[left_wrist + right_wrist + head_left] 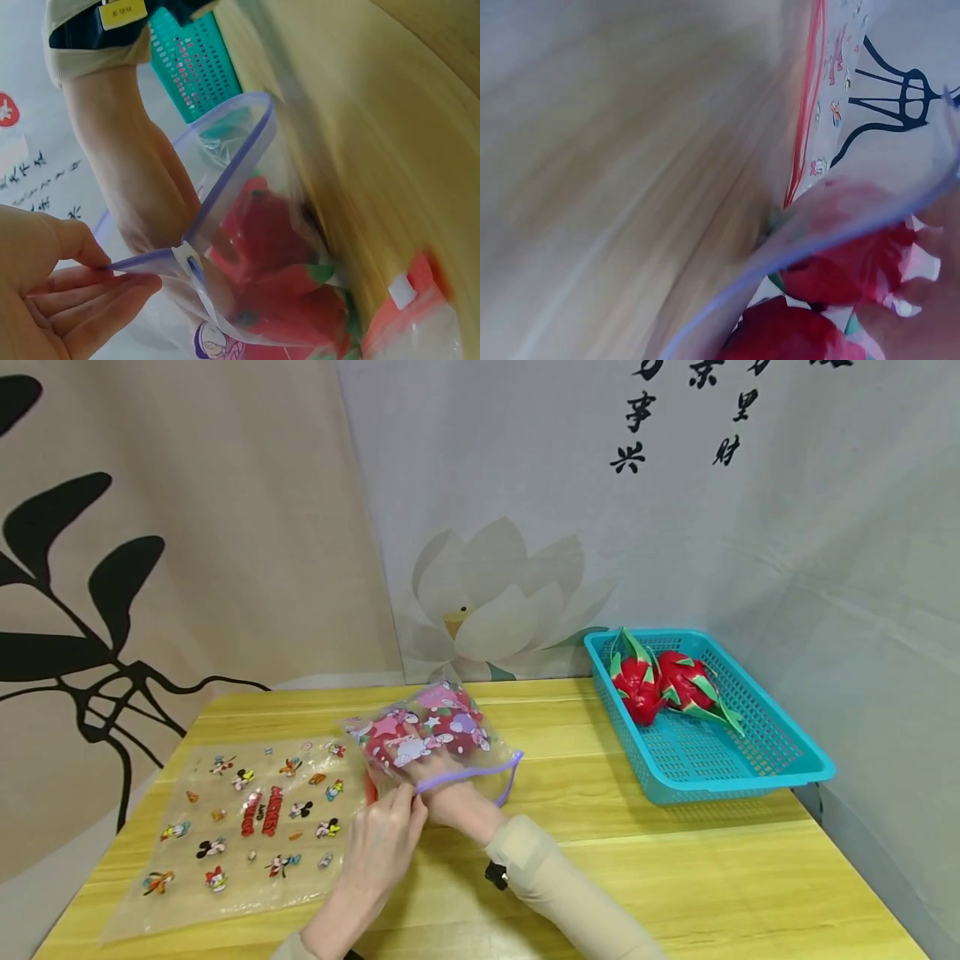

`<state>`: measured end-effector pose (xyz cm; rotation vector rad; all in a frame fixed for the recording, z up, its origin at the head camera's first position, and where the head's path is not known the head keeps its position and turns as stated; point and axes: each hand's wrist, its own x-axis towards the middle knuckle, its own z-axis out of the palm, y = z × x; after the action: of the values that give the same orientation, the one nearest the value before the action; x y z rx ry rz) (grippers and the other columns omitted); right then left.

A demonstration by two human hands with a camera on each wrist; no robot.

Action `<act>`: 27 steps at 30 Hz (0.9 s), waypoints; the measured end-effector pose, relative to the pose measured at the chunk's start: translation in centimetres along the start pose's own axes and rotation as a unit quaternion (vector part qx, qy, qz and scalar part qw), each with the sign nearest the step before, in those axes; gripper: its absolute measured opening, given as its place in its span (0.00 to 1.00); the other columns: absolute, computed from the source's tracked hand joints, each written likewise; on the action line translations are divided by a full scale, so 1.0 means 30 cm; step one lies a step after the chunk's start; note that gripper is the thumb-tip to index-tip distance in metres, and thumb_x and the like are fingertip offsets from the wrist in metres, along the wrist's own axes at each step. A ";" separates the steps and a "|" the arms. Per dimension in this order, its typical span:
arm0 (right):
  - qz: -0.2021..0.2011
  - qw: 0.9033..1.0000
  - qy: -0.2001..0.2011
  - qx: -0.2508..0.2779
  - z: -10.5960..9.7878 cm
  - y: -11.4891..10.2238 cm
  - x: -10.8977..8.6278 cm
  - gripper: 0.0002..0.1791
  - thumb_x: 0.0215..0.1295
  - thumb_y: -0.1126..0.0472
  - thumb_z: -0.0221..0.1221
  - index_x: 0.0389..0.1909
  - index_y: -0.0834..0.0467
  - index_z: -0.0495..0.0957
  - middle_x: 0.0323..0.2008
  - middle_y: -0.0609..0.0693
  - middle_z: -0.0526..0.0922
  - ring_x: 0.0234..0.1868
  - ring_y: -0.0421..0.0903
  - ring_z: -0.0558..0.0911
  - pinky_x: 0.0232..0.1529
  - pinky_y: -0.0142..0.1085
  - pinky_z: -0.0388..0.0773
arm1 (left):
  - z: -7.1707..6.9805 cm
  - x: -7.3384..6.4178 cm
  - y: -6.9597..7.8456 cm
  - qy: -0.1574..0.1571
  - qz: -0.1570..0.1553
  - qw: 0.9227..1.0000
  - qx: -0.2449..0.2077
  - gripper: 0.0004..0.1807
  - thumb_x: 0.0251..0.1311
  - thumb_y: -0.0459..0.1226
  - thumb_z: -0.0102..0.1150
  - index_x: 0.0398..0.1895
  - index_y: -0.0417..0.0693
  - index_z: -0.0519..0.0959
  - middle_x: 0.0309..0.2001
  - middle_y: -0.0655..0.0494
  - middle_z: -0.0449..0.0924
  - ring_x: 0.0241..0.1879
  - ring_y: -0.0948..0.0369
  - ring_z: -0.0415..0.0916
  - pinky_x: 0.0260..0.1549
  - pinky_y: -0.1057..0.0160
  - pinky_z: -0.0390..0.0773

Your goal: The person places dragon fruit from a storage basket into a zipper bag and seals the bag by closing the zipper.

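A clear zip bag (411, 750) with cartoon prints and a purple zip edge lies at the middle of the table, its mouth spread toward me. Red dragon fruits (266, 225) with green tips show through its plastic. My left hand (382, 835) pinches the purple edge between thumb and fingers, close to the white slider (184, 259). Through the mouth reaches my right hand (442, 789), inside the bag up to about the wrist. Its fingers (907, 296) lie spread against the red fruit; the printed plastic partly covers them.
On the left a larger clear bag (240, 852) with cartoon prints and a red edge lies flat, its red end beside the purple-edged bag. A blue perforated basket (757, 785) holding two dragon fruits (686, 681) stands at the right. Behind the table hangs a printed curtain (510, 460).
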<state>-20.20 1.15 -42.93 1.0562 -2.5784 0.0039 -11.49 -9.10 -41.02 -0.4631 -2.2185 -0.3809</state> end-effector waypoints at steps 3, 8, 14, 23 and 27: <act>-0.010 0.999 -0.008 0.044 -0.016 0.017 -0.029 0.30 0.63 0.52 0.57 0.67 0.45 0.64 0.68 0.47 0.68 0.70 0.50 0.65 0.73 0.43 0.59 | 0.000 -0.003 -0.007 -0.014 -0.008 1.000 0.005 0.08 0.44 0.29 0.67 0.23 0.40 0.76 0.14 0.56 0.75 0.10 0.68 0.61 0.10 0.76 0.56; -0.014 0.988 -0.030 0.150 -0.066 0.062 -0.119 0.25 0.67 0.55 0.55 0.65 0.50 0.68 0.62 0.49 0.74 0.59 0.45 0.77 0.62 0.36 0.73 | -0.003 -0.012 -0.023 -0.046 -0.013 0.999 0.008 0.07 0.47 0.32 0.68 0.25 0.42 0.77 0.16 0.56 0.77 0.11 0.65 0.66 0.11 0.75 0.60; -0.104 0.985 0.072 0.116 -0.121 0.162 -0.232 0.10 0.62 0.59 0.60 0.44 0.55 0.82 0.40 0.46 0.85 0.35 0.38 0.83 0.34 0.27 0.80 | -0.008 -0.036 -0.051 -0.078 0.011 0.997 0.016 0.10 0.45 0.34 0.70 0.28 0.42 0.78 0.19 0.54 0.79 0.14 0.63 0.70 0.12 0.72 0.68; -0.114 0.970 0.213 0.032 -0.133 0.360 -0.300 0.14 0.52 0.66 0.65 0.42 0.59 0.82 0.39 0.50 0.86 0.39 0.45 0.83 0.36 0.34 0.83 | -0.022 -0.078 -0.092 -0.120 0.087 0.987 0.065 0.15 0.37 0.37 0.75 0.28 0.41 0.79 0.25 0.52 0.81 0.19 0.61 0.74 0.16 0.68 0.75; -0.127 0.981 0.150 -0.002 -0.097 0.415 -0.313 0.18 0.50 0.62 0.69 0.45 0.55 0.82 0.45 0.50 0.85 0.45 0.47 0.83 0.45 0.37 0.82 | -0.040 -0.086 -0.101 -0.169 0.107 0.974 0.105 0.17 0.32 0.27 0.74 0.30 0.41 0.79 0.28 0.51 0.82 0.26 0.58 0.77 0.17 0.67 0.77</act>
<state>-21.55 16.91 -41.63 1.2694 -2.1631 0.0866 -10.51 -12.81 -42.65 -0.6834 -2.4695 0.0535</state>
